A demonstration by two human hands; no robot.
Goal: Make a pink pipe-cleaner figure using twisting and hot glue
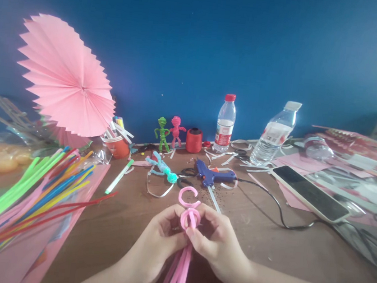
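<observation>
Pink pipe cleaners hang in a bundle between my hands, with a coiled loop at their top and one curled end arching above it. My left hand pinches the loop from the left side. From the right, my right hand grips the same loop, its thumb pressed on the front. The lower ends of the bundle run out of view at the bottom edge. Beyond my hands lie a blue glue gun and a turquoise pipe-cleaner figure.
Loose coloured pipe cleaners spread at the left. Green and pink figures stand by a red thread spool. Behind are two water bottles. A phone and a black cord lie right; a pink paper fan stands left.
</observation>
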